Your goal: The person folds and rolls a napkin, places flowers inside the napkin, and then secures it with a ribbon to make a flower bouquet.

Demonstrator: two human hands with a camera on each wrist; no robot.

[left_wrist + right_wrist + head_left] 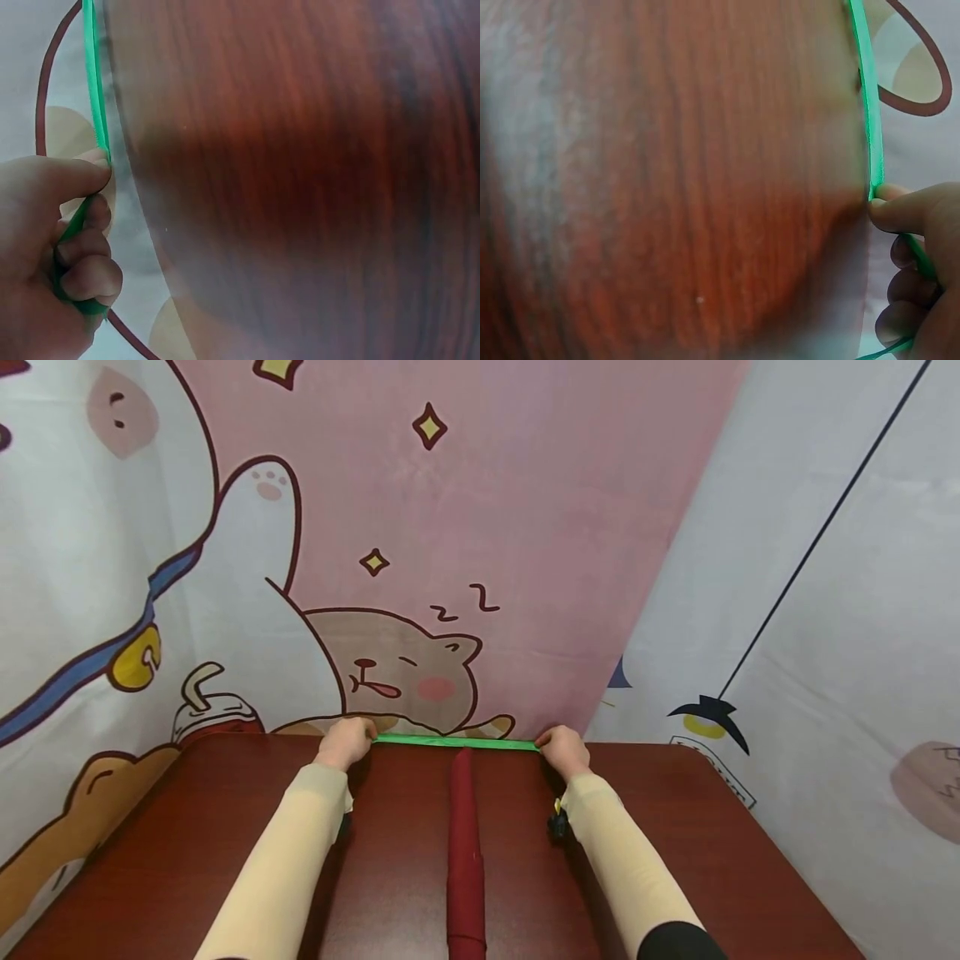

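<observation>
A narrow green ribbon stretches straight between both hands along the table's far edge. My left hand pinches its left end between thumb and forefinger; in the left wrist view, more of the ribbon trails down through the curled fingers. At the other end my right hand pinches the ribbon too, and in the right wrist view its tail runs inside the curled fingers. A long, narrow dark red rolled thing, perhaps fabric, lies on the table between my forearms, its far tip close under the ribbon.
The reddish-brown wooden table ends just beneath the ribbon. Behind it hangs a cloth backdrop with cartoon animals on pink and white. A small black device sits at my right wrist.
</observation>
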